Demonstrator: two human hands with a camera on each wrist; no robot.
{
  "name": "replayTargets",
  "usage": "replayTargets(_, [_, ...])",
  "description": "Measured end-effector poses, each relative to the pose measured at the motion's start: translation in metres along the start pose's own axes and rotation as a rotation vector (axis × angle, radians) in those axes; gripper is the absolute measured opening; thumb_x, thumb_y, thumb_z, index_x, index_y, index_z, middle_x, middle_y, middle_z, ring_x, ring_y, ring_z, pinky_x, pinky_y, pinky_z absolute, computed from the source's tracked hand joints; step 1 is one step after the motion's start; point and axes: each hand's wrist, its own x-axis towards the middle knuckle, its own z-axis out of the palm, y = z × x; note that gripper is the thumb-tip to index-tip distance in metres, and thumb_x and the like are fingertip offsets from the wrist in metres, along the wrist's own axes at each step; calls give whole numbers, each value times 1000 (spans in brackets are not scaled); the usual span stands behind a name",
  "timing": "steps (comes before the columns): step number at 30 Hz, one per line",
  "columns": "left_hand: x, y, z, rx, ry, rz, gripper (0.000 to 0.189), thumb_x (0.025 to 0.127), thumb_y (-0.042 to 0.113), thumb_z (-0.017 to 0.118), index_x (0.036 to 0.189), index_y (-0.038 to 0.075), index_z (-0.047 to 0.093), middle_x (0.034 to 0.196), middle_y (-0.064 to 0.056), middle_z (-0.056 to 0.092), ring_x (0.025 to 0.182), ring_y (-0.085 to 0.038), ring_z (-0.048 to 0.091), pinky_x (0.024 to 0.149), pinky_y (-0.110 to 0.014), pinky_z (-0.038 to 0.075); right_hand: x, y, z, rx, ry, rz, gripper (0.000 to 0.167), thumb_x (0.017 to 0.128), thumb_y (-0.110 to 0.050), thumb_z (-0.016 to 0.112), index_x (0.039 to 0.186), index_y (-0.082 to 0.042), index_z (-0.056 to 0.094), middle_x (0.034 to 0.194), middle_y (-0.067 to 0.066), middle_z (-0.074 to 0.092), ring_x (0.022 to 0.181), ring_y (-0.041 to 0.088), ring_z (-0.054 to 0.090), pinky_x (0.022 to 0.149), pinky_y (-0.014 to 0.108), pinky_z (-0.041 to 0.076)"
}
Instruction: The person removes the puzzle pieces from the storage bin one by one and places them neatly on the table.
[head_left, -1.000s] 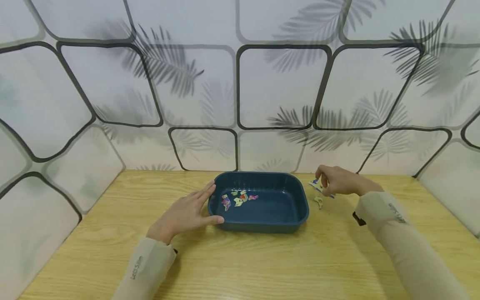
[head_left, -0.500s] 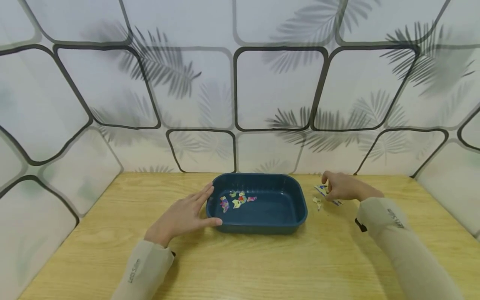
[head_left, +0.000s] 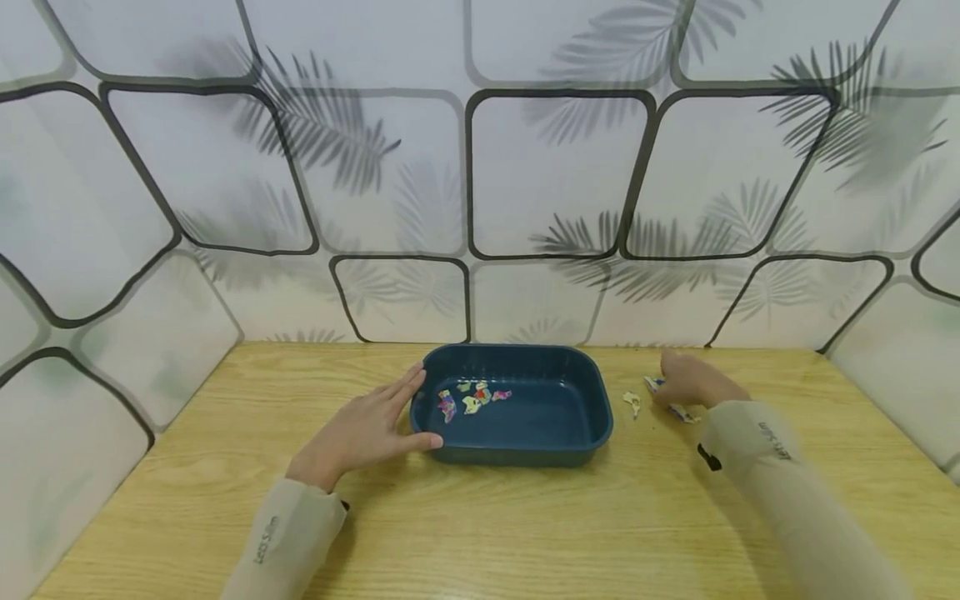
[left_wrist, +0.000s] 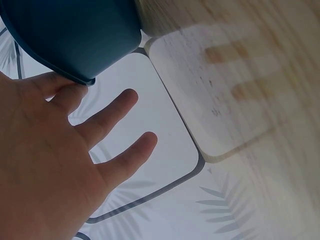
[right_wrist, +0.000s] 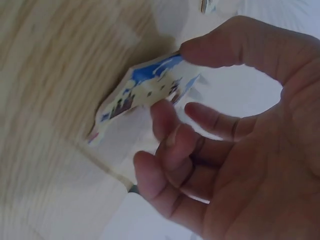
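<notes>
In the head view my left hand (head_left: pixel 367 433) lies against the left end of a dark blue plastic tray (head_left: pixel 525 457), fingers straight and thumb at the front rim. The left wrist view has two fingertips touching the tray rim (left_wrist: pixel 87 81) and two spread apart from it. To the right of the tray, my right hand (head_left: pixel 693 379) pinches a flat irregular printed piece (right_wrist: pixel 150 82) with blue and cream artwork, between thumb and a curled finger. It is tilted close to the table. A smaller cream piece (head_left: pixel 632 404) lies between hand and tray.
Several small colourful cut-out pieces (head_left: pixel 472 404) lie in the tray's left half. The wooden table (head_left: pixel 480 525) meets patterned walls (head_left: pixel 555 175) behind and at both sides.
My right hand has moved right and slightly toward me with the printed piece, away from the tray and the small cream piece. The left hand stays on the tray.
</notes>
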Motion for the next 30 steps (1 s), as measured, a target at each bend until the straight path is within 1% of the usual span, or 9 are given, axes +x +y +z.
replayTargets(3, [0,-1,-1,-6,1,1,100,92,66,61,161,3,25,166,-14,23,140,-48,38,109,-63,35,-1,-5,3,75,-38,54,31,77,-7,61,100,5,44,78,11,48,62,22,46,55,33,42])
replayTargets(7, [0,-1,-1,-8,-2,-3,100,92,66,61,161,3,25,166,-13,22,141,-47,37,109,-63,35,0,-10,7,130,-50,99,29,74,-3,60,99,2,46,73,7,45,55,16,39,50,26,34])
replayTargets(13, [1,-1,-1,-2,-4,-2,101,92,67,60,161,4,25,167,-13,22,140,-48,38,109,-63,35,-2,-17,6,136,-52,126,30,85,-12,67,102,2,47,72,8,48,59,18,44,52,28,40])
replayTargets(15, [1,-1,-1,-1,-6,-5,100,92,67,60,161,3,24,167,-13,21,140,-49,38,109,-64,35,-2,-16,3,141,-62,123,26,87,-14,67,98,1,48,71,6,47,59,17,43,53,28,40])
replayTargets(16, [1,-1,-1,0,-8,-8,100,92,67,60,161,4,24,167,-12,21,140,-49,38,109,-64,34,-2,-15,1,141,-65,117,26,88,-15,66,99,1,48,72,7,48,60,17,43,53,28,40])
replayTargets(20, [0,-1,-1,2,-8,-18,100,92,66,61,161,4,24,167,-11,19,141,-48,37,110,-63,33,-1,-7,-7,95,-68,19,24,93,-14,63,101,6,51,76,9,54,60,18,44,54,30,40])
replayTargets(23, [0,-1,-1,1,-7,-12,100,92,66,61,161,4,24,167,-11,19,140,-49,38,110,-64,33,0,0,-9,52,-64,-112,29,94,-13,66,108,9,54,90,16,61,75,26,58,63,40,50])
replayTargets(26, [1,-1,-1,0,-10,-5,100,92,66,61,161,3,24,167,-12,20,140,-49,38,110,-64,34,1,6,-8,48,-62,-209,28,92,-11,70,108,8,59,99,18,64,88,33,63,74,49,54])
replayTargets(30, [2,-1,-1,0,-14,-11,100,92,66,60,161,4,24,167,-12,21,139,-49,38,110,-64,34,2,11,-5,63,-41,-262,22,89,-8,71,105,5,62,99,16,64,92,34,63,78,51,54])
